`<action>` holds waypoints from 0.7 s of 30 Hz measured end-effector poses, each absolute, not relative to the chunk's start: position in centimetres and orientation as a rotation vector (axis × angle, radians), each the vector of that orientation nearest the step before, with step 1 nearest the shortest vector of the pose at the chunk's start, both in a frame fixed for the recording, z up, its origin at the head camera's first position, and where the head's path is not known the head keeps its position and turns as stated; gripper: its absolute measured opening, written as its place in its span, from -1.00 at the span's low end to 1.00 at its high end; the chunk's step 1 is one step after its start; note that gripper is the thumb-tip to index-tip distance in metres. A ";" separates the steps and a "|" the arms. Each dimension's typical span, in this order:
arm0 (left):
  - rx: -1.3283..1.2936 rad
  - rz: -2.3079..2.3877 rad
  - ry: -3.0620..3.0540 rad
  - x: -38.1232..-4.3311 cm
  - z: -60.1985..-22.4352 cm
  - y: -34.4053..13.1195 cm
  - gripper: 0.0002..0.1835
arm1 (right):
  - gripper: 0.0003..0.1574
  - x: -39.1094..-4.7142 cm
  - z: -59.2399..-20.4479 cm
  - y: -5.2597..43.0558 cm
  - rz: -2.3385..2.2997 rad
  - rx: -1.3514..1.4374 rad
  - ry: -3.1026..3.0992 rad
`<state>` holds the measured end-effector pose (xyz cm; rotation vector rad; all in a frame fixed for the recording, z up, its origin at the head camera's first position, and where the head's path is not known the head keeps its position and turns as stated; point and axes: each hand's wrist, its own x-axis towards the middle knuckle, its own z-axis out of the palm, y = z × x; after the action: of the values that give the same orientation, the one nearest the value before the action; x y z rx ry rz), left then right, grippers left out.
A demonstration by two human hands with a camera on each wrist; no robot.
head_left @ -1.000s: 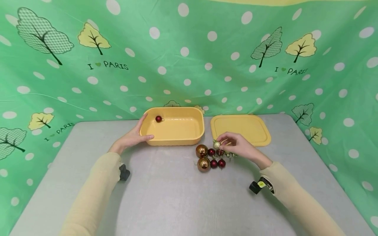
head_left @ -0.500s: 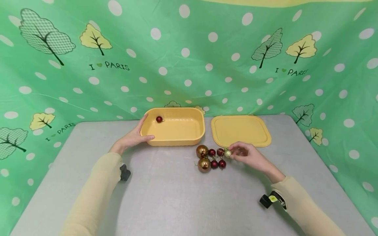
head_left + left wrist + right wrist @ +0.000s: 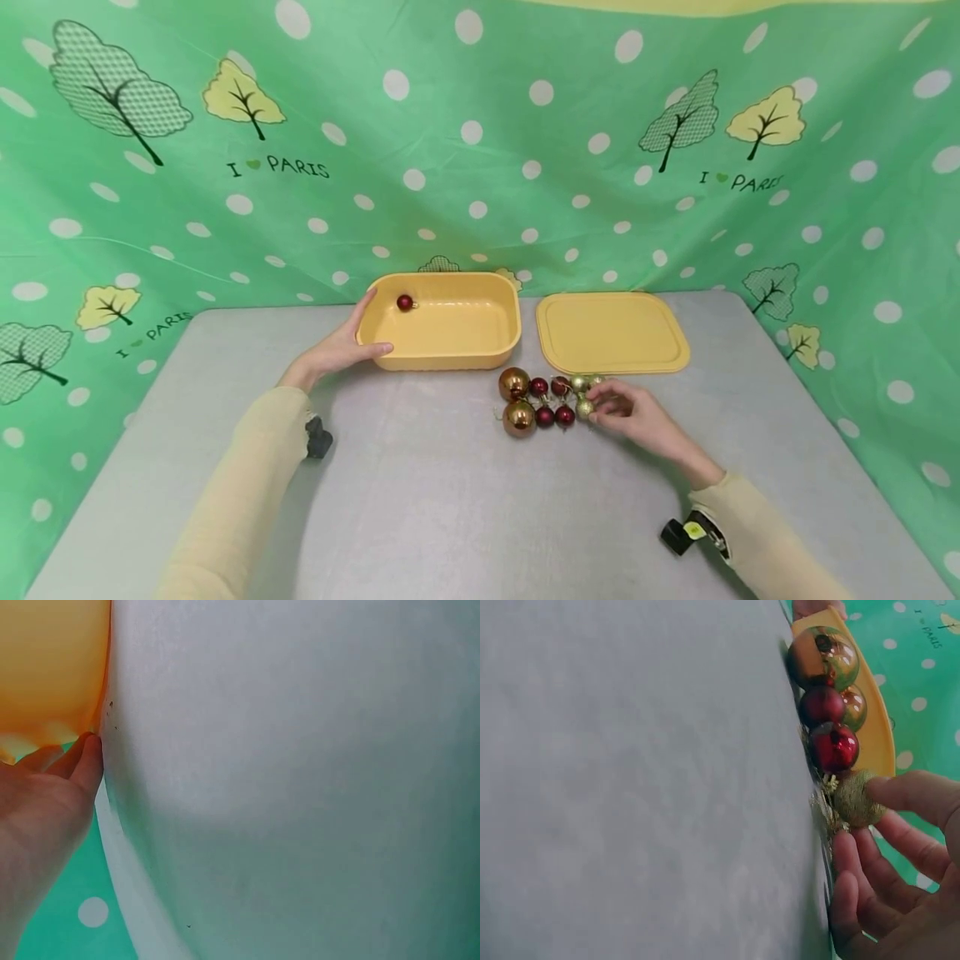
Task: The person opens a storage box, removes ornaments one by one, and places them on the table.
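Observation:
In the head view a yellow plastic box stands at the back of the table with a small dark red bauble inside. My left hand holds its left end, thumb on the front rim and fingers along the side. My right hand pinches a small gold glitter bauble at the right end of a cluster. Beside it lie dark red baubles, and two large copper-gold baubles form the left end. Behind the fingers, other small gold baubles are partly covered. The right wrist view shows fingertips against the gold bauble.
A yellow lid lies flat to the right of the box, just behind the baubles. The grey table reaches back to a green dotted cloth, which hangs behind and at both sides.
My right hand has brought the gold bauble from above the cluster to its right end, then toward the front row. The left hand and the box have stayed in place.

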<state>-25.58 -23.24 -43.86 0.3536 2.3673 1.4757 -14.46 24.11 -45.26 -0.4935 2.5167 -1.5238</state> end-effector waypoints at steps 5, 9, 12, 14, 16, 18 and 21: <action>0.357 1.475 2.372 -25.7 -44.0 -23.2 0.16 | -0.64 -14.3 -45.4 23.8 -1.544 -0.452 2.511; 0.355 1.474 2.375 -25.7 -44.0 -23.2 0.16 | -0.64 -14.3 -45.4 23.5 -1.513 -0.423 2.543; 0.352 1.470 2.377 -25.8 -44.1 -23.2 0.16 | -0.65 -14.3 -45.4 23.4 -1.465 -0.414 2.592; 0.350 1.473 2.375 -25.7 -44.1 -23.3 0.16 | -0.65 -14.3 -45.4 23.2 -1.441 -0.405 2.615; 0.353 1.478 2.370 -25.7 -44.1 -23.3 0.16 | -0.66 -14.2 -45.3 23.1 -1.425 -0.400 2.627; 0.356 1.487 2.364 -25.8 -44.1 -23.3 0.16 | -0.66 -14.2 -45.3 23.0 -1.418 -0.398 2.633; 0.360 1.487 2.361 -25.8 -44.1 -23.3 0.16 | -0.68 -14.2 -45.3 23.0 -1.413 -0.413 2.642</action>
<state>-25.78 -23.30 -44.15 0.3599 2.3611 1.4871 -14.20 22.95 -45.34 -0.4133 2.6417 -1.4133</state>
